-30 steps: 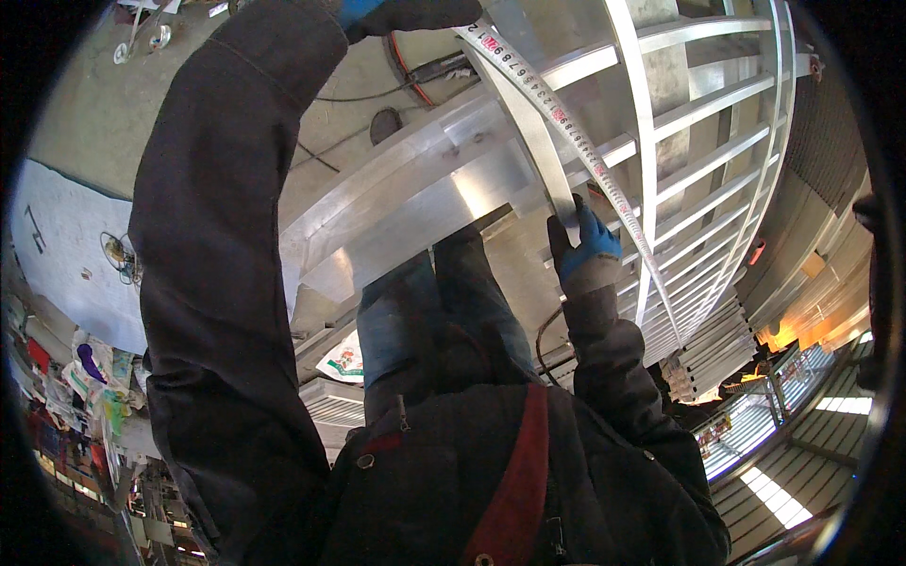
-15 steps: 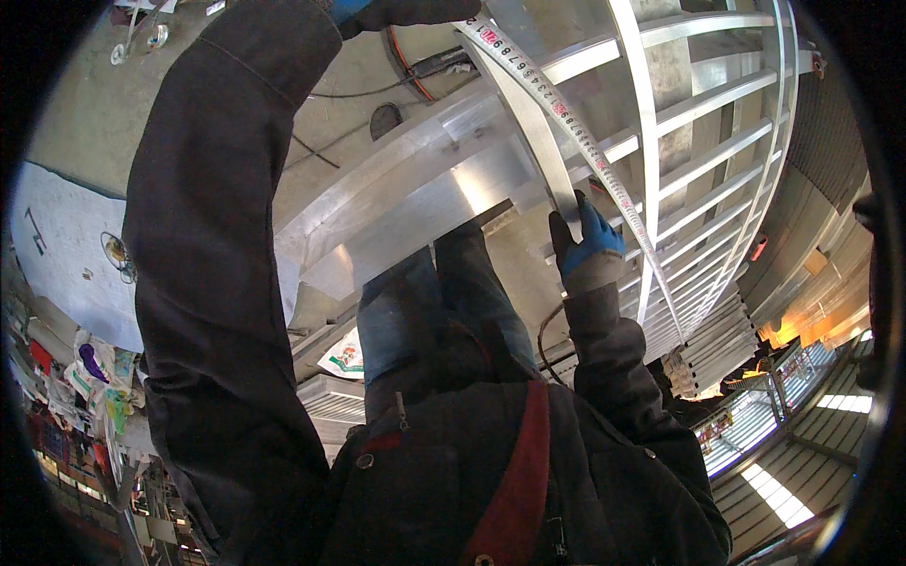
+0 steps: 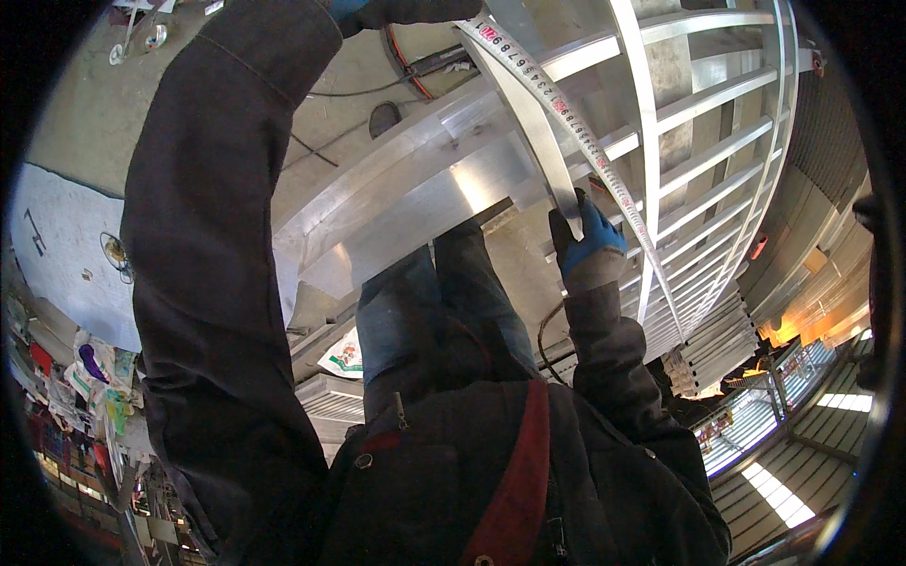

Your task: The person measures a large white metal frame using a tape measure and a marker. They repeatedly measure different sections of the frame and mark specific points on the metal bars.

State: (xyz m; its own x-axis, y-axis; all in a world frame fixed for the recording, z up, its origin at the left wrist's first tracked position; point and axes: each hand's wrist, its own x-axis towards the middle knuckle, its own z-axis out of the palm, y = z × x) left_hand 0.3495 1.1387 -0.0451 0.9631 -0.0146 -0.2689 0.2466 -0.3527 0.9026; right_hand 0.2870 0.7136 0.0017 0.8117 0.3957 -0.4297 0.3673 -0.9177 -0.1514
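A tape measure runs as a long white blade from the top of the view down to the right, across an aluminium frame of bars. At the top edge my left hand, in a dark and blue glove and partly cut off, is closed at the upper end of the blade. My right hand, gloved in blue and black, grips the near end of a flat aluminium bar, thumb on one side and fingers on the other. The bar lies beside the tape, left of it.
A wide aluminium sheet or profile lies in front of my legs. Cables trail over the floor beyond it. A white board is at the left, with a heap of bags below. Stacked metal profiles sit at the right.
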